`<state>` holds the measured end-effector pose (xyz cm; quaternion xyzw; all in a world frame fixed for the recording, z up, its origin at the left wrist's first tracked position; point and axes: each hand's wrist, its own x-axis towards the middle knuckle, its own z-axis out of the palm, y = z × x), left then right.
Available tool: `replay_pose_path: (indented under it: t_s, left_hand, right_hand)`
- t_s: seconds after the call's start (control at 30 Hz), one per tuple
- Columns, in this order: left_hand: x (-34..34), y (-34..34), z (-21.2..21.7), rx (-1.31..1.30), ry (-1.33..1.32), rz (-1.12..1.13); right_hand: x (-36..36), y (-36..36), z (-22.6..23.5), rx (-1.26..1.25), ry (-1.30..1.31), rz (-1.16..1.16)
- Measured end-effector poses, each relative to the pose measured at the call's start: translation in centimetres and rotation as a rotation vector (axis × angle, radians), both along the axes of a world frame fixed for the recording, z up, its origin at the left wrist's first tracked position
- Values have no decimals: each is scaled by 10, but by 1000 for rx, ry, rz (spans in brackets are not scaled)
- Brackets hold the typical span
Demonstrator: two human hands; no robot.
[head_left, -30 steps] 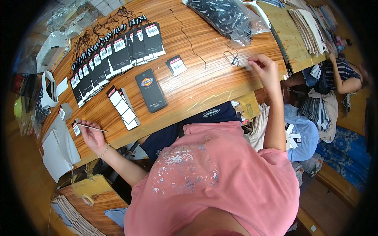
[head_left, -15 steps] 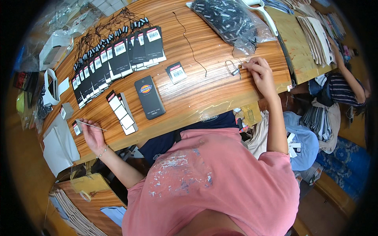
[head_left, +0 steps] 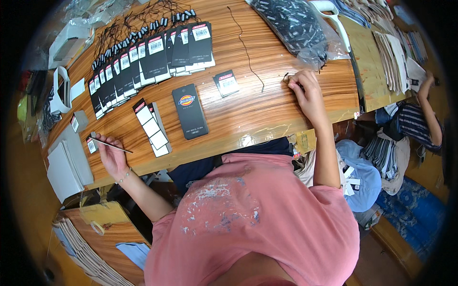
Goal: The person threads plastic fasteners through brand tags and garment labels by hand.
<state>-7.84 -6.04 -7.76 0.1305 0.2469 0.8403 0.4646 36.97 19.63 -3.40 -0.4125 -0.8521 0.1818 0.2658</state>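
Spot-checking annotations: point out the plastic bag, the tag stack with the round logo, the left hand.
Plastic bag (head_left: 292,27), head view: filled middle.
Tag stack (head_left: 192,115), head view: top tag's face.
Left hand (head_left: 114,159), head view: palm.

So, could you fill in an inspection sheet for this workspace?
Surface: brown wooden table with striped grain.
Job's things: fanned row of black tags, a black tag stack, a filled clear bag.
Clutter: white papers at the table's left, plastic wrap beyond.
Hands: left hand holds a thin flat piece, seen edge-on; right hand pinches a dark string.
Cables: nothing seen for sure; one loose black cord lies on the table.
Surroundings: another person and folded clothes at right.
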Motion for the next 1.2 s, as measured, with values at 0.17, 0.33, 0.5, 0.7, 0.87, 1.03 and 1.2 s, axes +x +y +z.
replay_pose_path:
  t_s: [0.17,0.33,0.5,0.7,0.87,1.03,1.2]
  left_hand:
    - [2,3,1,28,-2,-36]
    - [0,0,-1,49,-25,-48]
    - [-1,0,-1,52,-20,-50]
    - [0,2,-1,19,-6,-26]
    - [1,-3,-2,6,78,-7]
    - [42,15,58,-136,382,62]
    - [115,53,116,-202,708,-49]
  right_hand:
    - [13,1,1,31,-35,16]
    - [9,3,1,124,-16,-58]
    - [-20,-2,2,67,-106,-108]
    - [-20,3,1,67,-27,-100]
    - [-5,0,66,-272,640,-81]
    - [-11,-19,121,-186,822,45]
    - [-24,-21,118,-140,897,22]
